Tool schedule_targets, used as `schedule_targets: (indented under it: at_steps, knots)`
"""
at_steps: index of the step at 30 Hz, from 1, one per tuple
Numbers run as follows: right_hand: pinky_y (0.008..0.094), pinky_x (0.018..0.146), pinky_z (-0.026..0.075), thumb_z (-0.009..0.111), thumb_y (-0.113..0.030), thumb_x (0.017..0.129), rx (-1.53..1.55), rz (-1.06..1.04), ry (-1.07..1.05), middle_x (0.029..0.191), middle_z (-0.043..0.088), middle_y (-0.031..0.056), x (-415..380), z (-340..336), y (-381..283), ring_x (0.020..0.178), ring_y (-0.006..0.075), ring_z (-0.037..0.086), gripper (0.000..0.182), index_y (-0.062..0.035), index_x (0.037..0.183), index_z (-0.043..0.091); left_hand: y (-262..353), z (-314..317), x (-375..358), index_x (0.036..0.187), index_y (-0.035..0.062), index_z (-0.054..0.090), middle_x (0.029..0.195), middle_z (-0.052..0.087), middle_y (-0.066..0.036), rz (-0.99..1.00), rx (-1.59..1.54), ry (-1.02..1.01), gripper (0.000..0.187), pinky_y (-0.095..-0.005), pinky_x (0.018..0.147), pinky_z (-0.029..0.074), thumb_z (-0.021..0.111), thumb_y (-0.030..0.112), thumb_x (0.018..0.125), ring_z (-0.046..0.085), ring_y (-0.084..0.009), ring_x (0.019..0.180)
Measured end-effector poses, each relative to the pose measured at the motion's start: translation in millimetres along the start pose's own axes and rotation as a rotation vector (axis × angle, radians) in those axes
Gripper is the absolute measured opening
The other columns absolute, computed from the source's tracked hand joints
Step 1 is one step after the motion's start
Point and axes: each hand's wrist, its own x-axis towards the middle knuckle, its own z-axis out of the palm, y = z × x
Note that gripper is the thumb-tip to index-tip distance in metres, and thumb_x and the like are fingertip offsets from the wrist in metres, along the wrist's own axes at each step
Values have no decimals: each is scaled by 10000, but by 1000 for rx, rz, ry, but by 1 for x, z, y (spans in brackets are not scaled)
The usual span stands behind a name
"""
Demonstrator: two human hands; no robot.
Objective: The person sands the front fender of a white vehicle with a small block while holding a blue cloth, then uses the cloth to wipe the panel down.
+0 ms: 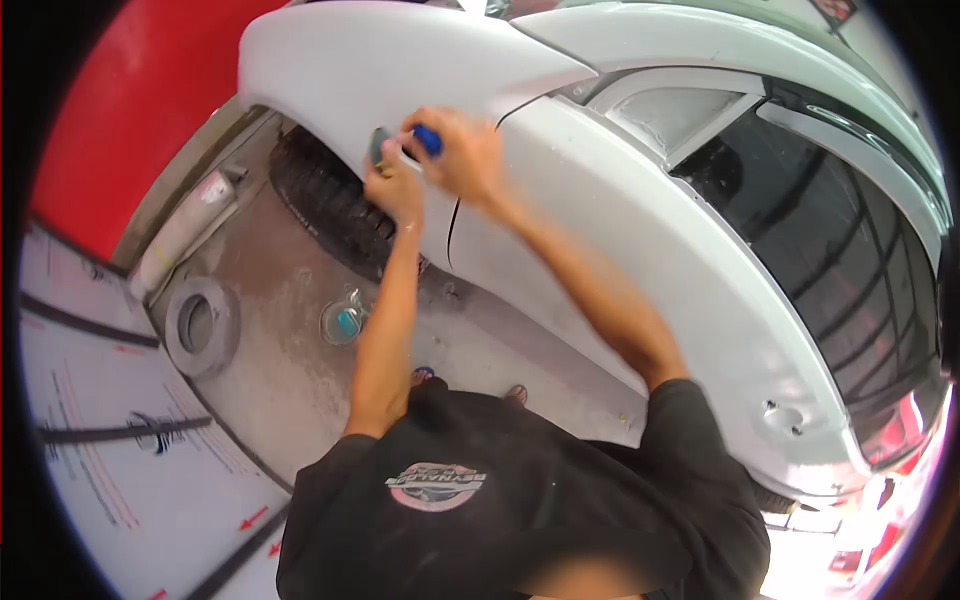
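Both my hands are raised close together in front of the white car's front fender [370, 60], above the wheel arch. My left hand [398, 190] is closed around a small dark grey-green object [379, 146], which sticks up past the fingers. Just to its right, my right hand [465, 155] grips a blue object [428, 139]. The hands almost meet, and whether the two objects touch is hard to tell. The fingers of my right hand are slightly blurred.
The car door [600, 230] curves along the right, with dark window glass [810, 210]. Below the fender is a black tire [325, 205]. On the floor lie a loose grey tire [203, 328] and a clear round container [341, 322] with something turquoise. A red panel [130, 110] stands at the left.
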Motion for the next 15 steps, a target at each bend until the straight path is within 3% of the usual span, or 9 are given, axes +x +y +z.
schedule_targets:
  at_steps: [1, 2, 3, 5, 6, 8, 12, 15]
  knots:
    - [464, 840, 587, 745, -501, 943, -71, 31, -213, 940, 792, 133, 14, -8, 9, 922, 361, 752, 348, -161, 993, 800, 15, 10, -21, 1273, -24, 724, 1058, 796, -173, 41, 119, 16, 397, -396, 782, 592, 690, 317, 1072, 753, -299, 844]
    - [488, 727, 606, 708, -493, 966, -148, 54, -418, 855, 787, 118, 25, -10, 17, 785, 357, 763, 345, -159, 975, 793, 21, 18, -44, 1293, -32, 712, 1128, 783, -203, -25, 94, 34, 404, -406, 854, 583, 671, 311, 1082, 754, -323, 970]
    - [487, 711, 606, 702, -455, 968, -134, -15, -387, 848, 782, 125, 20, -13, 26, 785, 362, 765, 308, -160, 963, 791, 28, 15, -54, 1313, -39, 701, 1198, 769, -232, 32, 107, -4, 412, -416, 926, 574, 652, 305, 1092, 755, -347, 1095]
    - [485, 678, 604, 691, -379, 972, -255, -226, -538, 834, 772, 140, 20, -19, 55, 784, 373, 768, 239, -162, 940, 786, 28, 53, -131, 1402, -49, 651, 1382, 685, -286, 133, 77, 35, 421, -456, 1098, 497, 622, 245, 1102, 616, -404, 1380]
    - [482, 701, 609, 721, -324, 924, -280, -263, -635, 855, 774, 134, 19, -27, 59, 820, 362, 774, 186, -145, 946, 767, 32, 64, -145, 1430, -49, 628, 1430, 646, -296, 117, 60, 30, 425, -466, 1139, 460, 613, 220, 1102, 550, -417, 1432]
    - [478, 707, 611, 731, -323, 904, -310, -362, -672, 868, 777, 128, 21, -32, 64, 842, 354, 779, 193, -148, 978, 763, 38, 67, -159, 1486, -49, 582, 1525, 567, -315, 100, 54, -12, 445, -487, 1221, 388, 596, 171, 1100, 419, -444, 1536]
    - [472, 687, 597, 716, -357, 945, -253, -517, -578, 925, 762, 61, 23, -44, 89, 890, 315, 758, 191, -179, 1009, 737, 29, 63, -105, 1526, -85, 513, 1553, 526, -335, 125, 140, -2, 496, -499, 1248, 372, 566, 9, 1041, 433, -477, 1516]
    - [475, 668, 583, 701, -379, 991, -270, -546, -483, 936, 729, 21, 28, -63, 95, 898, 287, 732, 205, -175, 995, 718, 44, 63, -169, 1514, -114, 505, 1538, 540, -336, 250, 235, 0, 516, -472, 1240, 388, 534, -53, 1002, 457, -463, 1502]
